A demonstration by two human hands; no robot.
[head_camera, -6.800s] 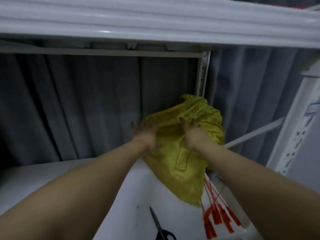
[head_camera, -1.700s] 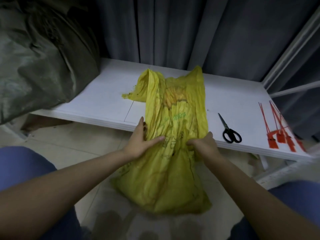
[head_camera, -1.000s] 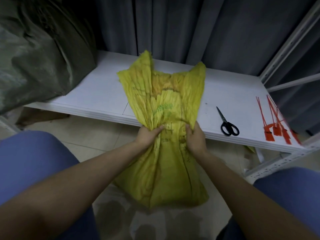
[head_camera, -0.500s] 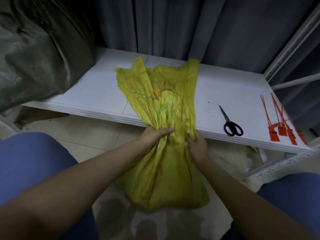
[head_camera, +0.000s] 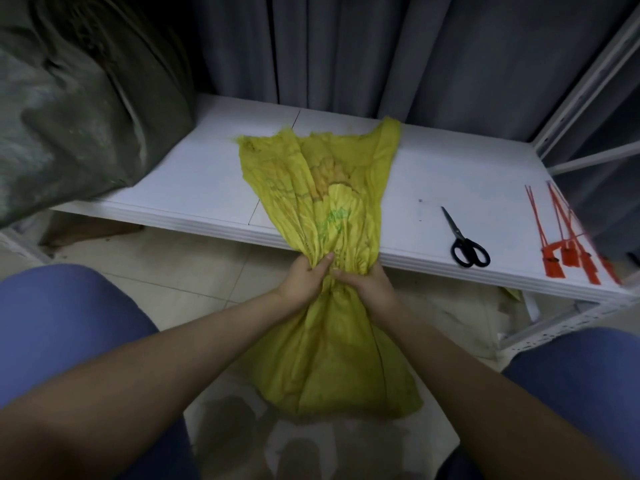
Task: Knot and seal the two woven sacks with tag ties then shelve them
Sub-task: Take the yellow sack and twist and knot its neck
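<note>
A yellow woven sack (head_camera: 332,355) hangs off the front edge of the low white shelf (head_camera: 450,174), its open top fanned out flat on the board. My left hand (head_camera: 304,280) and my right hand (head_camera: 363,284) grip the sack's neck side by side, bunching the fabric tight just below the shelf edge. Several red tag ties (head_camera: 568,244) lie at the shelf's right end. A big grey-green sack (head_camera: 69,98) sits on the left end of the shelf.
Black scissors (head_camera: 465,242) lie on the shelf between the yellow sack and the tag ties. Grey curtains (head_camera: 346,46) hang behind the shelf, and a white rack upright (head_camera: 588,74) rises at the right. My knees in blue trousers (head_camera: 62,323) frame the tiled floor.
My hands have drawn together on the sack's neck, gathering the fabric into a narrower bunch. Its top has spread flatter on the shelf. Much earlier the sack was up against the curtain.
</note>
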